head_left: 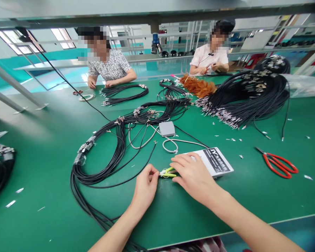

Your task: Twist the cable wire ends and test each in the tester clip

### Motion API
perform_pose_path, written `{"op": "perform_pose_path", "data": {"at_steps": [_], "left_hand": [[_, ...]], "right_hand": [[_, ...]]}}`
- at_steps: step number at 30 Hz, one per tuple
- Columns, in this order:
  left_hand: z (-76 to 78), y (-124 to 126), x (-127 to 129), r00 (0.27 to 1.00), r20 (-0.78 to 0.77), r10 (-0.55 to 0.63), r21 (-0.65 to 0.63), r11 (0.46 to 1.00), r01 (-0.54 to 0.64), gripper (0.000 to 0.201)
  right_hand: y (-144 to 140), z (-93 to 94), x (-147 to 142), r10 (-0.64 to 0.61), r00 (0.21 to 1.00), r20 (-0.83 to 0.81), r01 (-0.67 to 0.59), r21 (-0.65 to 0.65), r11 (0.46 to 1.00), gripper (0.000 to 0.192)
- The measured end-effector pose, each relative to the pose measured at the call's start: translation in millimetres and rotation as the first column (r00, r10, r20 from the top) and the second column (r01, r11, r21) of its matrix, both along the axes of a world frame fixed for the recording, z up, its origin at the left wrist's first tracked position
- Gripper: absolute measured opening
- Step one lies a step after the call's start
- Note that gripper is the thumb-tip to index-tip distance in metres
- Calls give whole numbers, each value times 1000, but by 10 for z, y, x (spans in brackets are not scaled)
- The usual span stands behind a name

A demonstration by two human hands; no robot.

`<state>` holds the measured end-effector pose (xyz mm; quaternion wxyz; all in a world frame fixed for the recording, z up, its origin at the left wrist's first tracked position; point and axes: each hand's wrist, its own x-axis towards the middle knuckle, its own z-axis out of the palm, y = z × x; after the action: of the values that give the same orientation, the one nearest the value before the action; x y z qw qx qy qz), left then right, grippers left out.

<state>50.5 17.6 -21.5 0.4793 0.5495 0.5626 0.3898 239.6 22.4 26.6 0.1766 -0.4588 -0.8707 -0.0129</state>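
My left hand (146, 183) is closed in a pinch at the tip of a small yellow-green clip (169, 172). Thin whitish strands show at that tip; what the fingertips hold is mostly hidden. From the other side, my right hand (193, 175) has its thumb and fingers about the clip's two arms. Behind the right hand sits a white box (218, 161) with a black printed label, partly covered by that hand. Just beyond my left hand, a loose black cable (144, 169) ends in bare wires. It runs from a looped bundle of black cables (118, 152).
Red-handled scissors (279, 164) lie to the right. A grey block (167, 128) on a grey cord sits behind the box. A large black cable pile (246, 94) and orange-brown fluffy material (198, 86) are farther back. Two people sit across the green table (199, 224); white scraps are scattered.
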Motion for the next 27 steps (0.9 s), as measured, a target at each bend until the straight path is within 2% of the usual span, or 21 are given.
{"op": "perform_pose_path", "data": {"at_steps": [2, 5, 9, 14, 17, 22, 27], "left_hand": [[-5, 3, -10, 1000, 3, -5, -4, 1000, 5, 18], [-9, 6, -20, 1000, 15, -8, -9, 1000, 8, 17], [15, 11, -13, 1000, 17, -8, -14, 1000, 8, 17], [51, 8, -75, 999, -25, 27, -2, 1000, -27, 15], [59, 13, -197, 998, -25, 62, 5, 998, -62, 17], [138, 51, -416, 994, 10, 111, 21, 994, -111, 21], [220, 332, -594, 980, 14, 201, 68, 977, -201, 21]], "right_hand": [[-144, -19, 201, -42, 986, -161, 55, 80, 995, 18], [-422, -150, 467, -126, 930, -344, 203, 198, 959, 15], [-687, -364, 517, -138, 937, -322, 206, 188, 960, 17], [-674, -468, 428, -193, 944, -267, 261, 249, 933, 18], [-631, -484, 454, -169, 951, -259, 242, 280, 929, 19], [-731, -501, 413, -142, 914, -379, 236, 212, 948, 26], [-899, -628, 295, 26, 917, -398, 48, 175, 983, 28]]}}
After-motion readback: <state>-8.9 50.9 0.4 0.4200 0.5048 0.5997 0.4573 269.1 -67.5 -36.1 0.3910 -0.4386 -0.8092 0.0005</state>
